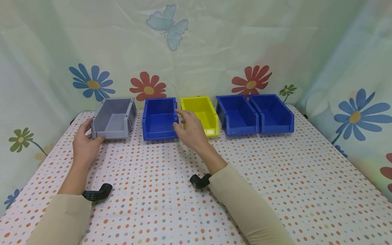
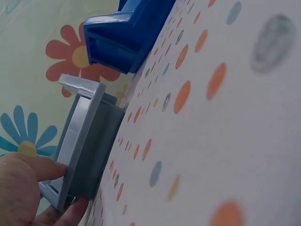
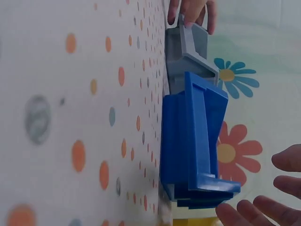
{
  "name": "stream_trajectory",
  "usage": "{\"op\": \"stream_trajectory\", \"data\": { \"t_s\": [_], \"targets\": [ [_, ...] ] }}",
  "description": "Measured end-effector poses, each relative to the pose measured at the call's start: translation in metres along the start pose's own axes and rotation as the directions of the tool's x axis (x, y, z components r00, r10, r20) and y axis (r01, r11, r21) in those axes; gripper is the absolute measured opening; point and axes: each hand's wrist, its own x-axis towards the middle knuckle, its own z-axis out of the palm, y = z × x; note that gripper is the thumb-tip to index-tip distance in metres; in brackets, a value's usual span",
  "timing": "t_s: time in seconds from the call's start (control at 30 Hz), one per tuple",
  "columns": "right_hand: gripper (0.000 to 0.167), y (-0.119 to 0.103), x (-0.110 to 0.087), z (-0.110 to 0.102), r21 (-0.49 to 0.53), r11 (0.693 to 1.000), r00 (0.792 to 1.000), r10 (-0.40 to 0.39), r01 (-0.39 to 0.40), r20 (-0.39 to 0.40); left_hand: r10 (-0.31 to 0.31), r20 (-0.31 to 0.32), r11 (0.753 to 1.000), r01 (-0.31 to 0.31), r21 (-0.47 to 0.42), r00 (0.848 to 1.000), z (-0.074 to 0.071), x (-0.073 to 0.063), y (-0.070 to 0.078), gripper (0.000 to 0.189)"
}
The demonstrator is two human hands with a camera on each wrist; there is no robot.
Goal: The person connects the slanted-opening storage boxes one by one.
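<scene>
On the dotted table (image 1: 147,211) before a flowered curtain (image 1: 211,47), the left hand (image 1: 85,144) grips the near left corner of the gray bin (image 1: 111,134), the right hand (image 1: 192,131), fingers loosely parted by the right edge of the first blue bin (image 1: 159,122), partly hides the yellow bin (image 1: 206,114), and a second blue bin (image 1: 239,119) and third blue bin (image 1: 274,117) stand rightmost.

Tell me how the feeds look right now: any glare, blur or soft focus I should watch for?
Head view: fairly even light, with what looks like glare on the yellow bin at its front lip; left wrist view: tablecloth dots nearest the lens are blurred, the gray bin looks sharper; right wrist view: near dots blurred too, a pale highlight on the blue bin.
</scene>
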Motion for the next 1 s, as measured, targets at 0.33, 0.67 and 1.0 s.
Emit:
{"op": "stream_trajectory", "data": {
  "t_s": [0.33, 0.67, 1.0],
  "targets": [
    [0.064, -0.023, 0.01, 0.016, -0.121, 0.988, 0.993, 0.104, -0.096, 0.058, -0.015, 0.002, 0.999, 0.015, -0.044, 1.0, 0.001, 0.007, -0.002, 0.081],
    [0.067, -0.027, 0.027, 0.028, -0.086, 0.973, 0.97, 0.224, -0.216, 0.098, -0.021, 0.012, 0.997, 0.022, -0.078, 1.0, 0.002, 0.008, -0.003, 0.084],
    [0.061, -0.012, 0.03, 0.036, -0.071, 0.968, 0.968, 0.243, -0.239, 0.063, -0.004, 0.017, 0.992, 0.006, -0.123, 1.0, 0.0, 0.006, 0.002, 0.082]
  ]
}}
